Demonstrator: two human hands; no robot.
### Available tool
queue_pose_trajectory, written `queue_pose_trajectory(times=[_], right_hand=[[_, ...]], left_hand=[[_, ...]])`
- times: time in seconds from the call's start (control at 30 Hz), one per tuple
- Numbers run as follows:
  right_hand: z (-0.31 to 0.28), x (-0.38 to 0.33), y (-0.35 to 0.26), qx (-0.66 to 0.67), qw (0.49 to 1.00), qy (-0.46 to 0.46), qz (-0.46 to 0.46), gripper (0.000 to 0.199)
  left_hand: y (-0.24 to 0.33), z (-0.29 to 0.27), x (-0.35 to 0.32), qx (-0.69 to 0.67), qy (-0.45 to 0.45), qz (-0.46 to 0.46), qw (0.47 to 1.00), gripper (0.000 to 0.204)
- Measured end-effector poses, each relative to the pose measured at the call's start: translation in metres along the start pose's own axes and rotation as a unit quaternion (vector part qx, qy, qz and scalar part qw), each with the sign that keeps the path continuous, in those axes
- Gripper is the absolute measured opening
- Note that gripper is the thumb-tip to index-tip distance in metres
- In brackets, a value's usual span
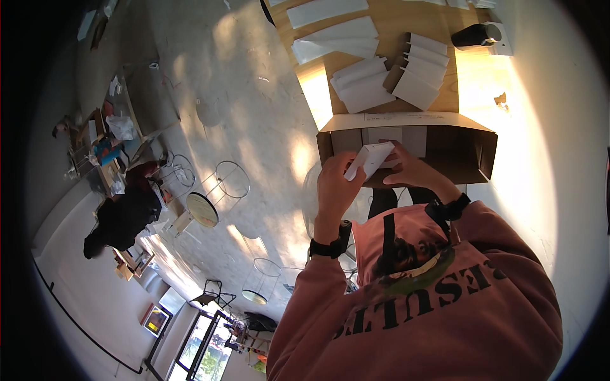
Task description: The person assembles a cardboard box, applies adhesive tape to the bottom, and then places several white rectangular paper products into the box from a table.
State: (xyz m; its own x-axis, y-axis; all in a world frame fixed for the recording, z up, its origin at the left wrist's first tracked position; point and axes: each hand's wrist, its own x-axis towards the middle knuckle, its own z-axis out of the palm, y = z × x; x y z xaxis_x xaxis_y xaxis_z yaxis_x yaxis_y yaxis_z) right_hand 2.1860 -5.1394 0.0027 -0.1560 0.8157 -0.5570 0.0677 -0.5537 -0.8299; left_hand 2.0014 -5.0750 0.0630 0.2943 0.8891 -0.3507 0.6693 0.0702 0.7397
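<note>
A small white carton (370, 159) is held tilted over the open brown cardboard box (486, 145). My left hand (338, 183) grips its left end, with the thumb along the near side. At the other end, the fingers of my right hand (416, 173) curl against the carton's edge. The cardboard box stands right in front of me, and pale flat pieces (413, 136) show against its far inner wall. Beyond it on the wooden table (445, 95) lie overlapping white flat cartons (359, 86) and a fanned stack of similar cartons (422, 73).
Larger white sheets (337, 39) lie farther back on the table. A black cylindrical object (475, 37) is near the wall (540, 95) at right. Round-seated stools (203, 209) stand on the floor to the left, with a person in dark clothes (127, 216) beyond them.
</note>
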Motion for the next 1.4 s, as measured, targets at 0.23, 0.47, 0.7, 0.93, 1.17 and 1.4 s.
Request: queue_pose_trajectory(times=[0.23, 0.47, 0.7, 0.93, 1.17, 1.4], right_hand=[[-0.04, -0.018, -0.014, 0.251, 0.963, 0.034, 0.093, 0.041], [-0.04, 0.0, 0.014, 0.128, 0.981, 0.086, 0.118, 0.037], [-0.041, -0.003, 0.007, 0.106, 0.983, 0.074, 0.128, 0.038], [-0.043, -0.014, 0.011, 0.136, 0.988, 0.01, 0.079, 0.038], [-0.041, -0.009, 0.034, 0.071, 0.991, 0.067, 0.093, 0.039], [-0.031, 0.004, 0.05, 0.155, 0.978, 0.087, 0.105, 0.041]], left_hand=[[-0.044, 0.032, 0.011, -0.203, -0.058, -0.123, 0.97, 0.026], [-0.082, 0.069, 0.041, 0.084, -0.001, -0.242, 0.967, 0.041], [-0.076, 0.103, 0.052, 0.186, 0.054, -0.286, 0.938, 0.046], [-0.072, 0.108, 0.056, 0.21, 0.071, -0.32, 0.921, 0.048], [-0.075, 0.094, 0.065, 0.163, -0.034, -0.366, 0.916, 0.048], [-0.07, 0.093, 0.065, 0.225, 0.003, -0.362, 0.905, 0.05]])
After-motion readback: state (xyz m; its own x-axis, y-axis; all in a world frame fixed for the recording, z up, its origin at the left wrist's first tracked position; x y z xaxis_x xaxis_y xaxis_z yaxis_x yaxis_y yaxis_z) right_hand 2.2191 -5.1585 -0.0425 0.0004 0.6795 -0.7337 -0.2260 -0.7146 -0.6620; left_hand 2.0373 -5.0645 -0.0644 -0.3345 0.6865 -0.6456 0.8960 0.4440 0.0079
